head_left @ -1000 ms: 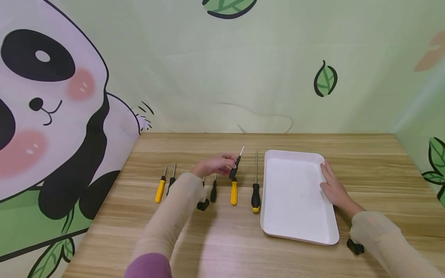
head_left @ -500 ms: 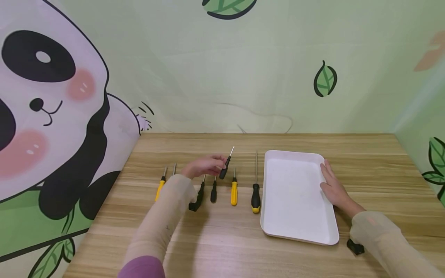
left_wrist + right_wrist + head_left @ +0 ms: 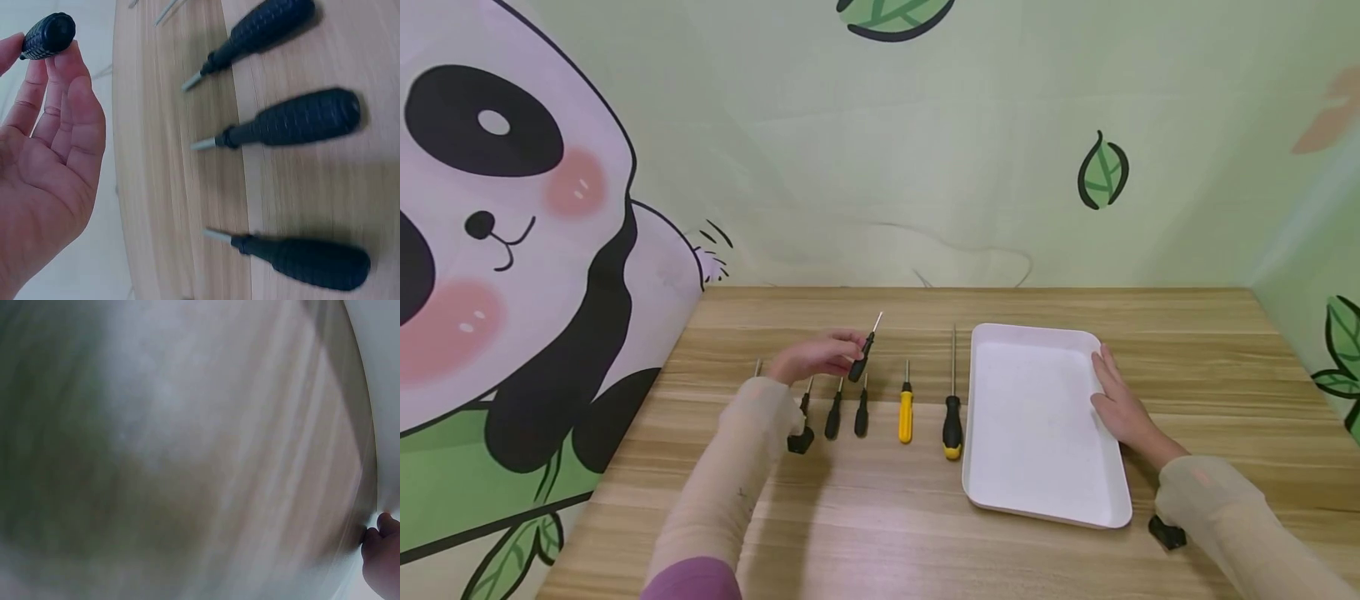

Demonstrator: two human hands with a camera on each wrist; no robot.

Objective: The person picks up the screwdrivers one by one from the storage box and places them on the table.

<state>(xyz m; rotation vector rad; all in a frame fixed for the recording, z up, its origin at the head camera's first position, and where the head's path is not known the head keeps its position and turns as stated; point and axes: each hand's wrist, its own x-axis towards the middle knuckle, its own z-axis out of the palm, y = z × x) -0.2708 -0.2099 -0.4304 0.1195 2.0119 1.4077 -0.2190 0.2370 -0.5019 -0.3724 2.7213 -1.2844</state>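
A small black screwdriver with a bare metal shaft is pinched by its handle in my left hand, above the table and tip up. The left wrist view shows this screwdriver's handle end-on between thumb and fingers. Beneath lie several black screwdrivers, among them one and its neighbour. To their right are a yellow screwdriver and a longer black-and-yellow screwdriver. My right hand rests with fairly straight fingers on the right rim of a white tray.
The left sleeve covers part of the row, with only a metal tip showing beyond it. A printed wall cloth rises behind the wooden table. The right wrist view is mostly blurred.
My left hand has moved left with the black screwdriver, from above the yellow screwdriver to above the black ones. The right hand and the tray have stayed put.
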